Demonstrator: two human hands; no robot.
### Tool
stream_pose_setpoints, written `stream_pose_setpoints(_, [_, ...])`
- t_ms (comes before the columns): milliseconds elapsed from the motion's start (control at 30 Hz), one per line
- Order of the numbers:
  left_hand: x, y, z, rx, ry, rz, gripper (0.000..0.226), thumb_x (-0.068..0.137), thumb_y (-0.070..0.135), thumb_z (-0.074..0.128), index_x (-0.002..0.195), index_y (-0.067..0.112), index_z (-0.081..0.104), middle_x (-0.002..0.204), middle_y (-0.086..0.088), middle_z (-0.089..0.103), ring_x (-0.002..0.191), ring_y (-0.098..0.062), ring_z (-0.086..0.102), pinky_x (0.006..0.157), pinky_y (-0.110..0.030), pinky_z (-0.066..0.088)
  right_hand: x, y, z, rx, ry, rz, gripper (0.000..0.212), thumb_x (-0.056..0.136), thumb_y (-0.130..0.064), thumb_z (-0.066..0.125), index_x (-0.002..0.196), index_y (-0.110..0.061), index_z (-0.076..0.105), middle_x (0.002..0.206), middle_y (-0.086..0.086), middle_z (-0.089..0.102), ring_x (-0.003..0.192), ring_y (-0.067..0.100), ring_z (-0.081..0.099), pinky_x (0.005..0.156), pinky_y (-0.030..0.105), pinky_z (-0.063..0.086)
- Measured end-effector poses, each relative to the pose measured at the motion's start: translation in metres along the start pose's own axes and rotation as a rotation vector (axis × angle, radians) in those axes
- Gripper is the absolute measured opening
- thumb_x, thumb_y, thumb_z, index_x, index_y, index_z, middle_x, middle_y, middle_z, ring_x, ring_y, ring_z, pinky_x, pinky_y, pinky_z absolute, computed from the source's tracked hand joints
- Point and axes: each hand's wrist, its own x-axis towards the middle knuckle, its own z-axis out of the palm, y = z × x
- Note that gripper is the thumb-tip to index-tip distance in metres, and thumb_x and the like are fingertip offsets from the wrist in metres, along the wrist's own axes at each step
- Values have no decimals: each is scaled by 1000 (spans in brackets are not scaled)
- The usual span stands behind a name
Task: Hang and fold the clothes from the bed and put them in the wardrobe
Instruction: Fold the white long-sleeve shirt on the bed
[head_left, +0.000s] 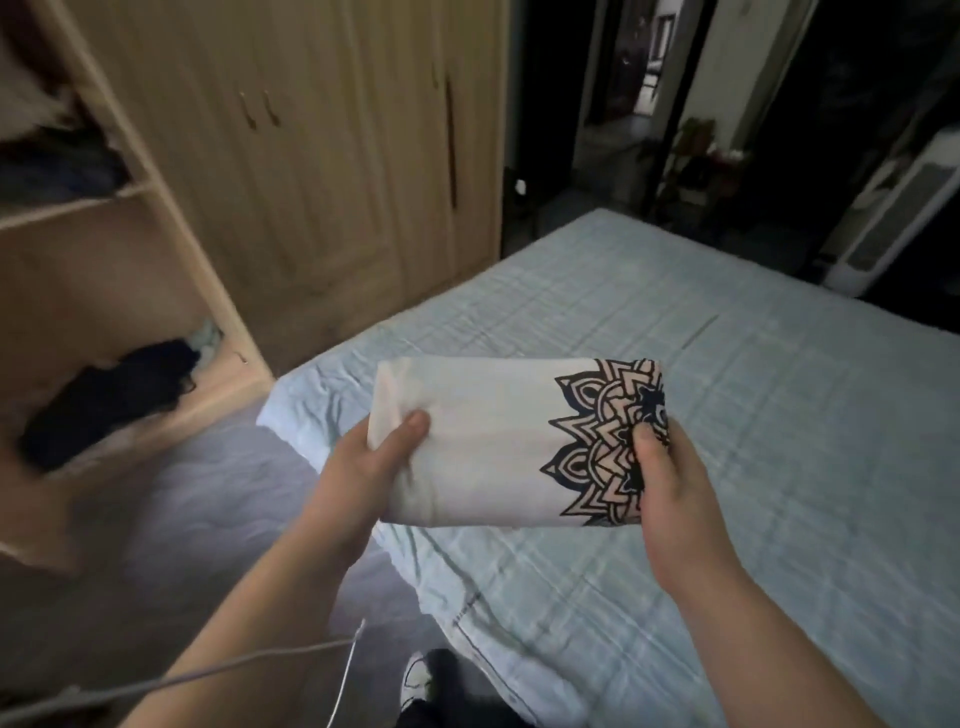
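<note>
A folded white garment (493, 441) with a black mandala print on its right end is held in the air over the near left corner of the bed (727, 415). My left hand (369, 462) grips its left end, thumb on top. My right hand (670, 483) grips the printed right end, thumb pressed on the pattern. The open wardrobe (156, 249) stands to the left, with bare wooden shelves and some dark folded clothes (109, 395) on a lower shelf.
Closed wardrobe doors (322, 182) run behind the bed's far left side. A white appliance (893, 218) stands at the far right. A dark doorway lies beyond the bed. A thin white cable (343, 670) hangs near my left forearm; a shoe (415, 680) shows on the floor.
</note>
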Motion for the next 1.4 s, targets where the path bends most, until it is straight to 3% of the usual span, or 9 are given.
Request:
stream_pose_setpoints(100, [-7,11,-44,-54,210,38,30,86,44,69,104,20,71,99,3,76,92,-18,72,80,-39,59,7,-18,53,-51,-39,-58,14,101,-36,49,104,-36,63,99,-22,69,94,-1,65,79,25,49])
stream_pose_setpoints(233, [-3,20,-109,-119,415,67,44,73,57,73,101,23,73,98,2,76,93,-21,72,87,-53,57,18,-36,134,-95,-125,-142,23,92,-54,48,104,-39,61,102,-14,69,100,9,64,91,41,51])
stream_pose_setpoints(367, [7,31,-200,-144,542,104,26,85,43,72,98,20,72,93,2,77,88,-21,73,80,-46,59,28,-54,237,-59,-274,-157,13,99,-42,49,98,-40,62,100,-17,68,99,5,63,87,32,48])
stream_pose_setpoints(467, [18,41,-283,-125,612,148,31,84,47,71,100,21,72,93,4,77,89,-19,73,80,-44,60,29,-71,331,-10,-382,-165,15,101,-36,49,96,-37,63,92,-30,69,88,-11,63,75,15,47])
stream_pose_setpoints(633, [43,60,-422,-161,645,177,28,85,49,68,100,26,73,100,0,76,94,-21,73,90,-51,55,29,-95,490,25,-520,-182,17,100,-41,48,103,-45,65,103,-23,70,95,-7,64,79,22,48])
stream_pose_setpoints(800, [72,66,-518,-188,722,161,38,80,52,71,103,22,72,100,0,76,92,-21,73,88,-52,56,35,-111,609,7,-617,-184,17,100,-41,47,101,-44,63,94,-31,67,86,-18,60,69,7,45])
stream_pose_setpoints(1067, [152,61,-589,-247,843,137,54,68,61,71,104,21,72,101,-2,76,95,-24,73,90,-55,55,93,-99,729,-13,-709,-158,17,100,-43,47,102,-40,63,91,-25,70,86,-3,66,71,24,49])
stream_pose_setpoints(1233, [235,72,-614,-190,876,148,47,70,60,70,102,25,73,102,0,76,96,-24,72,90,-55,55,163,-78,793,33,-721,-160,18,100,-45,47,102,-45,65,99,-17,72,95,8,68,79,33,53])
stream_pose_setpoints(1400, [323,85,-629,-187,942,138,49,69,63,71,101,26,73,103,-1,76,96,-25,72,91,-55,54,247,-75,860,29,-803,-185,15,101,-42,45,102,-43,60,97,-22,66,95,1,62,74,25,48])
